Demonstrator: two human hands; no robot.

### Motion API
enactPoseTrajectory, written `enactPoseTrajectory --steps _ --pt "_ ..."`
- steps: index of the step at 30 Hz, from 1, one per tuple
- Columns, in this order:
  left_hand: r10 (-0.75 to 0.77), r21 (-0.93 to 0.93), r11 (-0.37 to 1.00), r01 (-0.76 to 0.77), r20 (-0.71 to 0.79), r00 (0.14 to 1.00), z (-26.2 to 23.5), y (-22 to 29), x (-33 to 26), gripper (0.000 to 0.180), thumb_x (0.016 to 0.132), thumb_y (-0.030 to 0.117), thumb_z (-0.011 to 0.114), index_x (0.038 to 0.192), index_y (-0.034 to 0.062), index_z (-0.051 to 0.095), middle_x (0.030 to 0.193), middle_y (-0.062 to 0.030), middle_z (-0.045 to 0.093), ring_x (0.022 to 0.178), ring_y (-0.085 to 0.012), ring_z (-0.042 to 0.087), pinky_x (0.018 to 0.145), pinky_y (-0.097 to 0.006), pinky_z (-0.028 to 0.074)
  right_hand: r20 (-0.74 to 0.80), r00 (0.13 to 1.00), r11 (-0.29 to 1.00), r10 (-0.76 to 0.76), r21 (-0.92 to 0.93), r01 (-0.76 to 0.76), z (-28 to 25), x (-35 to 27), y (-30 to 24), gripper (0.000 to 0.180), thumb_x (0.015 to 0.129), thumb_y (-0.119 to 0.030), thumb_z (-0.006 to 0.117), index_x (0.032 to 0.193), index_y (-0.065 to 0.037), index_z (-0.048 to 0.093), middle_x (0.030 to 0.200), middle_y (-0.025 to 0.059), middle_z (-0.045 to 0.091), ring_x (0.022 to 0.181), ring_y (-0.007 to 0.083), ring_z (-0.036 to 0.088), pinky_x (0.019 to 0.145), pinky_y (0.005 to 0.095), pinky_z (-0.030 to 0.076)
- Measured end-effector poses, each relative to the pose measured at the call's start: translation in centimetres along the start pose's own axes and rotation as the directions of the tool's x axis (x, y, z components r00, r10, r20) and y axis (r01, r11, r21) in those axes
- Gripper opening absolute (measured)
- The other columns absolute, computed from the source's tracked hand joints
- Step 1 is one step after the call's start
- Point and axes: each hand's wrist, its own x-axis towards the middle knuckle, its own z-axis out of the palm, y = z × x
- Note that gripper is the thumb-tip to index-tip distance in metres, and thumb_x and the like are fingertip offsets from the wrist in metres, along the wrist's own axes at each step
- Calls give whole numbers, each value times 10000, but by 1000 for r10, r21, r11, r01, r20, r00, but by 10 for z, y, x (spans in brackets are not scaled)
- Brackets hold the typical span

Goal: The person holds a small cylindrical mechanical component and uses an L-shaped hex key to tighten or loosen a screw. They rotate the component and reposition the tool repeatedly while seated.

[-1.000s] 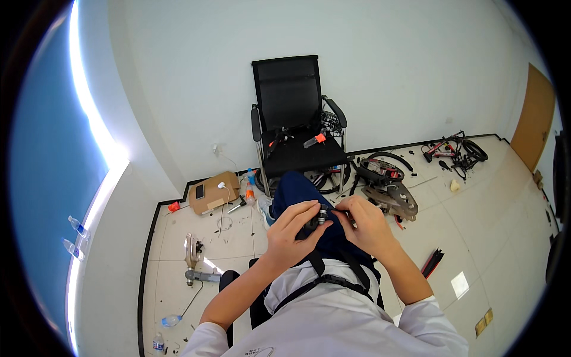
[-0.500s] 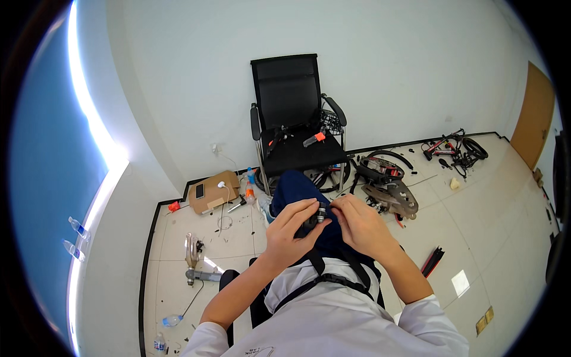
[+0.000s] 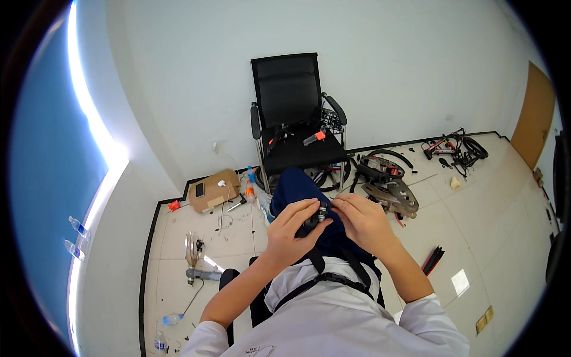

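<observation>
Above my lap, my left hand (image 3: 286,235) is closed around a small black part with a silver, ringed metal end (image 3: 322,212). Its thumb and fingers grip the part from the left, and the palm hides much of it. Just to the right of the metal end is my right hand (image 3: 366,227), its fingers curled and its fingertips drawn together. Whatever those fingertips hold is too small or hidden to make out. My dark blue trouser leg (image 3: 294,184) lies beneath both hands.
A black chair (image 3: 288,89) ahead carries tools and an orange-marked piece. Bike parts (image 3: 386,178) lie right of it, and a pump-like red and black item (image 3: 440,149) farther off. Left are cardboard (image 3: 214,190) with a phone, bottles, and a metal fork-shaped part (image 3: 191,253).
My right hand has shifted very slightly while staying beside the part. The left hand keeps its grip on the black part.
</observation>
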Motion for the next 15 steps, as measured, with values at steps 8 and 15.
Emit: enactPoseTrajectory --steps 8,15 --pt "5 14 1000 -5 10 1000 0 -1 0 404 682 50 895 1033 -23 710 1056 -145 719 917 -242 725 805 -304 581 123 991 998 60 22 -64 1 -1 -2 219 831 1 694 1040 24 631 1003 149 641 865 317 648 743 390 531" --pt "12 -5 1000 -12 1 1000 1 1 3 407 678 53 898 1030 -21 709 1053 -144 720 911 -243 726 795 -305 584 82 986 985 147 80 -154 2 -2 -3 163 824 -5 710 944 15 601 968 138 620 805 304 652 670 362 543"
